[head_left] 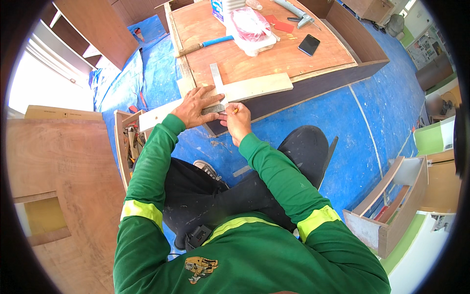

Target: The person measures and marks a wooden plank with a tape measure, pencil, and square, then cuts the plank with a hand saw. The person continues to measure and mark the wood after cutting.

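A pale wooden board point(259, 86) lies across the near edge of a wood-topped cabinet and extends left past its corner. Over it rests a metal try square point(216, 74), its blade pointing away from me. My left hand point(197, 106) holds the square to the board, fingers over it and thumb along its stock. Close on the right, my right hand point(238, 123) pinches a yellow pencil point(236, 110) beside the square, at the board's near edge. The pencil's tip is hidden.
On the cabinet top point(210, 56) lie a blue-handled tool point(210, 43), a plastic-wrapped container point(252, 29), a phone point(309, 45) and a caliper point(298, 12). A toolbox point(131, 142) stands left, a wooden frame point(387, 206) right. Blue sheeting point(338, 117) covers the floor.
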The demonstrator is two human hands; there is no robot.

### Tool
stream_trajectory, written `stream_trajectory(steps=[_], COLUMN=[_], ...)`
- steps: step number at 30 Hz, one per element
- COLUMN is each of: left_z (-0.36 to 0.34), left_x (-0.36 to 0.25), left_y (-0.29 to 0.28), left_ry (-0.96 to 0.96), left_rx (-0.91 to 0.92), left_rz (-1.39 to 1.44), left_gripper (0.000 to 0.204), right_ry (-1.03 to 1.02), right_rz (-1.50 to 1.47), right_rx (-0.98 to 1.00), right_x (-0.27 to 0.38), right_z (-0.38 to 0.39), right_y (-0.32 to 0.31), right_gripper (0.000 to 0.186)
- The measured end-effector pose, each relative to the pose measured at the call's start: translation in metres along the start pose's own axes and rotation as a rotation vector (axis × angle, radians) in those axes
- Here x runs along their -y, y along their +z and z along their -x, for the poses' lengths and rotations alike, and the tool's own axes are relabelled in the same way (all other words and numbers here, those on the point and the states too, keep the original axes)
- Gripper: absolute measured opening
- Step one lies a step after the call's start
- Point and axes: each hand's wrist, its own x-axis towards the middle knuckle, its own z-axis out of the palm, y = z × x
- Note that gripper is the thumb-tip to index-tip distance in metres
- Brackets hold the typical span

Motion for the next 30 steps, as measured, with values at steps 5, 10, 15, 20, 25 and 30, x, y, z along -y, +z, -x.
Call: stream_trajectory(steps=[5, 10, 15, 20, 25, 30], left_z=[-0.002, 0.001, 0.0, -0.001, 0.003, 0.003], left_x=[0.0, -0.002, -0.003, -0.003, -0.006, -0.004], left_y=[0.001, 0.001, -0.003, -0.005, -0.009, -0.006], left_ry=[-0.003, -0.008, -0.009, 0.023, -0.028, -0.023], left_rx=[0.007, 0.0, 0.008, 0.009, 0.041, 0.034], left_rz=[0.005, 0.022, 0.048, 0.053, 0.073, 0.097], left_gripper=[0.074, 0.075, 0.075, 0.068, 0.061, 0.06], right_ry=[0.029, 0.056, -0.159, -0.53, -0.355, -0.387], right_rz=[0.044, 0.243, 0.561, 0.621, 0.288, 0.345], right_rx=[0.016, 0.004, 0.023, 0.041, 0.08, 0.149], right_x=[0.003, 0.025, 0.035, 0.028, 0.059, 0.058], right_z=[-0.002, 0.006, 0.006, -0.011, -0.028, -0.043], right_y=[-0.005, -0.018, -0.034, -0.041, -0.019, -0.022], right_gripper=[0.029, 0.048, 0.04, 0.028, 0.017, 0.015])
